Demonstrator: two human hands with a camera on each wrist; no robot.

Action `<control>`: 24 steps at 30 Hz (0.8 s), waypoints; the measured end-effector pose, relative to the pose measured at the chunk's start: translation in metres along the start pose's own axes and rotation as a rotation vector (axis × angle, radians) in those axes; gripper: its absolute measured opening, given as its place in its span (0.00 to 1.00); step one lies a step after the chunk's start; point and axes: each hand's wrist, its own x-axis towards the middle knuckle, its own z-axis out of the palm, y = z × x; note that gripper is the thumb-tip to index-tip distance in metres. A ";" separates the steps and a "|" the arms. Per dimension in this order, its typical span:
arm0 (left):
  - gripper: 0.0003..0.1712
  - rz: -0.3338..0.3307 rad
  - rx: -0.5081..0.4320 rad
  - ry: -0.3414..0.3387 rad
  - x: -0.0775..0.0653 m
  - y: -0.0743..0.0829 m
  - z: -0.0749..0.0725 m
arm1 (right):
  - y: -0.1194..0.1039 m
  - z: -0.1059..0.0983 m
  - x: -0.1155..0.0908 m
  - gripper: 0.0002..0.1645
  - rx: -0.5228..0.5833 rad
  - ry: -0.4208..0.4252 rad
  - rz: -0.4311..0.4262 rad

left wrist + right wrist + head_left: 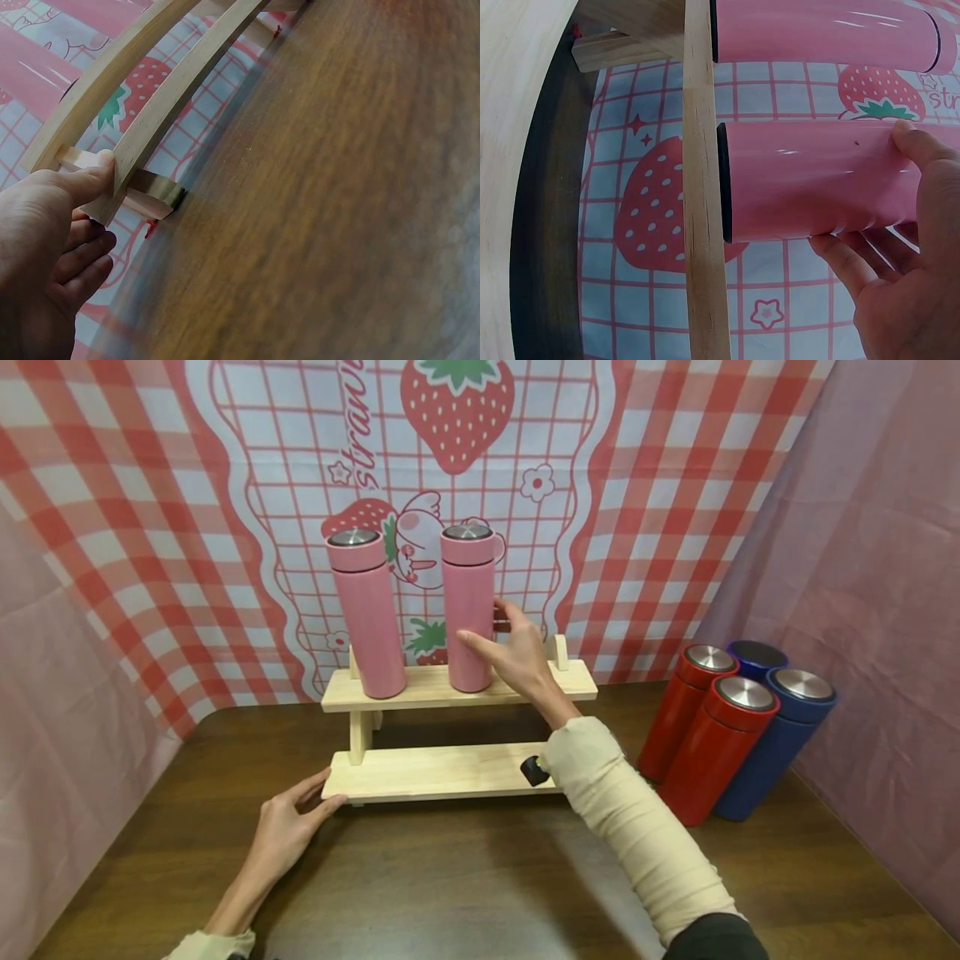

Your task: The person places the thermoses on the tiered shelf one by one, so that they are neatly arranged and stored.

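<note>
The right hand (517,652) grips the right-hand pink flask (469,610), whose base apparently touches the upper board (426,681) of the wooden stand (361,735); the left hand (287,828) pinches the lower board (442,772) at its left end.

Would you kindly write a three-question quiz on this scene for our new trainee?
1. How many bottles stand on the table at the right of the head view?
2. True or false: the left hand grips the upper shelf.
3. What does the right hand hold? (a) a red bottle (b) a pink bottle (c) a blue bottle

Key: 1. Four. 2. False; it grips the lower shelf. 3. b.
</note>
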 end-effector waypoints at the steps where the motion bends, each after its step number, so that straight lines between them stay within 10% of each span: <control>1: 0.31 0.002 -0.001 0.000 0.000 0.000 0.000 | 0.000 0.000 0.000 0.41 -0.001 0.002 -0.001; 24: 0.31 0.000 -0.012 0.001 0.000 0.001 0.001 | 0.002 -0.013 -0.024 0.49 0.011 -0.036 0.145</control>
